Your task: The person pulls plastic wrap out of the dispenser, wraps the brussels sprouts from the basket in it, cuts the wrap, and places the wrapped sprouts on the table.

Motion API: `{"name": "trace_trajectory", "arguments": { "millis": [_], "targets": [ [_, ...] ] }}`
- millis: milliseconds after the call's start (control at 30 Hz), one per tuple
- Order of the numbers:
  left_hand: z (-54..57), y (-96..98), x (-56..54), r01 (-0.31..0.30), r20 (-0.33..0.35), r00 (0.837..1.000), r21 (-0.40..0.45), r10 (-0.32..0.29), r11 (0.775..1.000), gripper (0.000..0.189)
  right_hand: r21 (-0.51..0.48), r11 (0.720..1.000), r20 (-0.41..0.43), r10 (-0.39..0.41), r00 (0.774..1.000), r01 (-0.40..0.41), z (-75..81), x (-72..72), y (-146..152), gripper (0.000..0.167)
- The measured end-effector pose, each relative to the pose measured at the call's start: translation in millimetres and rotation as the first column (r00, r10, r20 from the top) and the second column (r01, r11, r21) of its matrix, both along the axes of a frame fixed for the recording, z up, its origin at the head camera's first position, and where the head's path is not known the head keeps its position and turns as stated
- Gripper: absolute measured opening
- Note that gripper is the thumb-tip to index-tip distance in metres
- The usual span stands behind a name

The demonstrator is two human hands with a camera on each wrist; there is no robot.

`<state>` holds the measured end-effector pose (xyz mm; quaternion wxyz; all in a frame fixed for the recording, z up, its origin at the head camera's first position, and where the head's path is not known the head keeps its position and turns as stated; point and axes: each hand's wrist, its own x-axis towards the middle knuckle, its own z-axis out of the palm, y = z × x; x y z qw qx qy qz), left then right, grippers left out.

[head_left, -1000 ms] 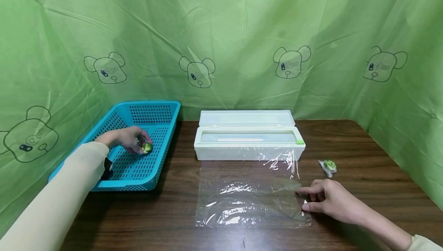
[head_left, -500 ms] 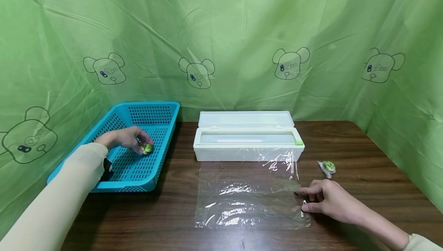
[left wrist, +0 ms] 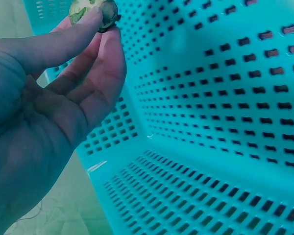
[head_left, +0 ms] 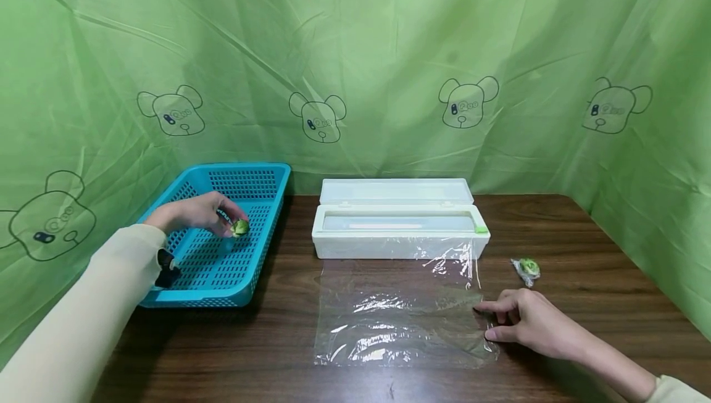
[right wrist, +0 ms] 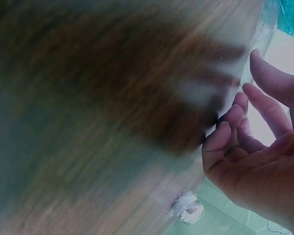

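Green curtain (head_left: 378, 33) backs the brown surface (head_left: 222, 353), left hand (head_left: 202, 213) pinches a small green vegetable (head_left: 241, 228) over the blue basket (head_left: 222, 297), and right hand (head_left: 539, 324), thumb and forefinger apart, touches the clear film (head_left: 389, 329) along its right edge.

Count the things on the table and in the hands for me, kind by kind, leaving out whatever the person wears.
Small green vegetables: 2 (one in the left hand, one wrapped)
Blue basket: 1
White box: 1
Clear film sheet: 1
Total: 5
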<state>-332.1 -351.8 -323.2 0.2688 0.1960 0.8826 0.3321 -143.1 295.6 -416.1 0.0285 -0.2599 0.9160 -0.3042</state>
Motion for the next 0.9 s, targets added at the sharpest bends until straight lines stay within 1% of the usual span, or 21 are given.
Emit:
{"name": "trace_trajectory", "arguments": {
  "millis": [67,133,233,300,367,467,633,800,900],
  "targets": [
    [3.7,-0.2,1.1,0.019,-0.03,0.999,-0.007,-0.019,1.0,0.048,0.004,1.0,-0.006,0.0,1.0,0.0,-0.3,-0.1,-0.1,0.047],
    [7.3,0.1,2.7,0.022,-0.05,0.999,-0.011,-0.022,1.0,0.046,0.008,1.0,-0.011,0.0,1.0,0.0,-0.5,-0.2,-0.3,0.047],
    [13.5,0.1,5.5,0.005,-0.063,0.998,-0.01,-0.006,1.0,0.045,0.011,1.0,-0.014,0.002,1.0,-0.001,-0.6,-0.1,-0.8,0.047],
    [18.4,0.4,8.1,-0.023,-0.06,0.998,-0.001,0.023,1.0,0.046,0.011,1.0,-0.016,0.004,1.0,-0.004,-0.7,0.0,-1.0,0.047],
    [23.3,0.8,10.6,-0.036,-0.073,0.997,0.004,0.036,0.999,0.045,0.01,1.0,-0.015,0.005,1.0,-0.005,-0.9,0.2,-1.3,0.047],
    [31.4,2.4,14.9,-0.038,-0.108,0.993,0.013,0.039,0.999,0.045,0.01,1.0,-0.013,0.005,1.0,-0.005,-1.3,0.4,-1.7,0.047],
    [44.4,5.6,19.8,-0.051,-0.139,0.989,0.032,0.055,0.998,0.045,0.011,1.0,-0.007,0.0,1.0,0.0,-1.7,1.1,-1.8,0.047],
    [56.2,7.6,24.4,-0.042,-0.187,0.981,0.03,0.047,0.999,0.047,0.018,1.0,-0.004,0.0,1.0,0.0,-1.5,1.8,-1.9,0.048],
    [63.1,8.8,28.3,-0.03,-0.228,0.973,0.022,0.035,0.999,0.049,0.025,1.0,-0.007,-0.001,1.0,0.002,-1.4,2.0,-2.0,0.048]
  ]
}}
